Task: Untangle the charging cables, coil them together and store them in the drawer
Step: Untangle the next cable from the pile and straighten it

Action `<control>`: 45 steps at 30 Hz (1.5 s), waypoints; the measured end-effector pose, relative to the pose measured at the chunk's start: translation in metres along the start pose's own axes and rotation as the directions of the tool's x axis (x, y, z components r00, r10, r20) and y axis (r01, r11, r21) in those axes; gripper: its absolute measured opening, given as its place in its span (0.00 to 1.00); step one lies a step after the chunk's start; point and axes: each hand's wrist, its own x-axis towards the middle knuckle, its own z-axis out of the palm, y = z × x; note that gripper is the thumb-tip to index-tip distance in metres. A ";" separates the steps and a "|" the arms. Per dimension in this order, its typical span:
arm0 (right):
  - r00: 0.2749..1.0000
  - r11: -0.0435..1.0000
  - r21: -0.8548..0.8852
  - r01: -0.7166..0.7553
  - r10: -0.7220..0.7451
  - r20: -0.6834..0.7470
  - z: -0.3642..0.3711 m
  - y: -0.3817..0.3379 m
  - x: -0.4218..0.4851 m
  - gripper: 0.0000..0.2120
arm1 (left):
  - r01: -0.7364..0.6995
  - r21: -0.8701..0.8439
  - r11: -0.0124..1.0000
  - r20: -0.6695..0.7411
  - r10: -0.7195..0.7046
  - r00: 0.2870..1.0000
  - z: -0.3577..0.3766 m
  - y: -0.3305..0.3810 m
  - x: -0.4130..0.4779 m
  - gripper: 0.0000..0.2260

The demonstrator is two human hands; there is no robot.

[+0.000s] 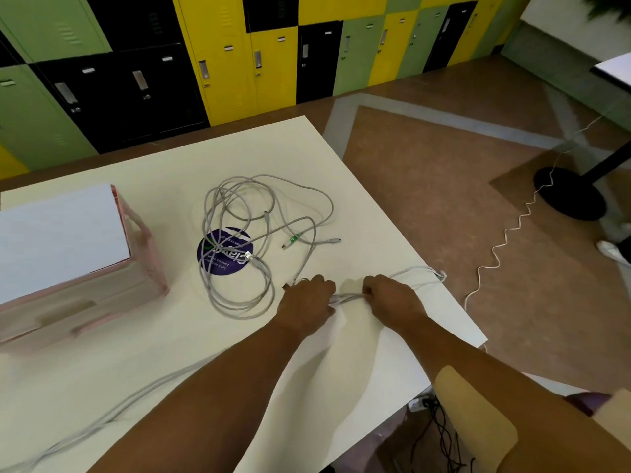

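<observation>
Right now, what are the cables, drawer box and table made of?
Cables: grey rubbery or plastic jacket, matte, bends in loose loops.
Drawer box: pink plastic, likely; smooth, slightly translucent walls.
Table: white board, matte; laminate or paint, cannot tell.

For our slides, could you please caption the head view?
Left hand and right hand hold a grey cable on a table near tangled cables and pink drawers.

Two forearms, bare to the frame edge. Left grip point(307, 302): small pale glint on one finger, maybe a ring, too small to tell. Right grip point(392, 298): bare-handed.
</observation>
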 end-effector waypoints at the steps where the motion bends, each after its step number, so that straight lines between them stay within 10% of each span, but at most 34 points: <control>1: 1.000 1.000 0.013 -0.005 0.005 0.009 -0.001 0.002 0.001 0.06 | -0.006 0.026 1.000 -0.010 0.006 1.000 0.002 0.002 0.003 0.12; 16: 0.989 0.980 -0.151 -0.130 0.117 -0.089 -0.031 0.042 0.025 0.14 | 0.102 -0.087 0.991 0.059 -0.097 0.993 0.003 0.002 0.025 0.03; 27: 0.935 0.932 0.119 -0.343 0.351 -0.052 -0.046 0.082 0.037 0.08 | 0.141 -0.106 0.984 0.074 -0.134 0.988 0.001 0.003 0.029 0.03; 45: 0.904 0.903 -0.148 -0.403 0.367 -0.221 -0.052 0.095 0.030 0.15 | 0.140 -0.057 0.988 0.062 -0.137 0.989 -0.002 0.006 0.029 0.04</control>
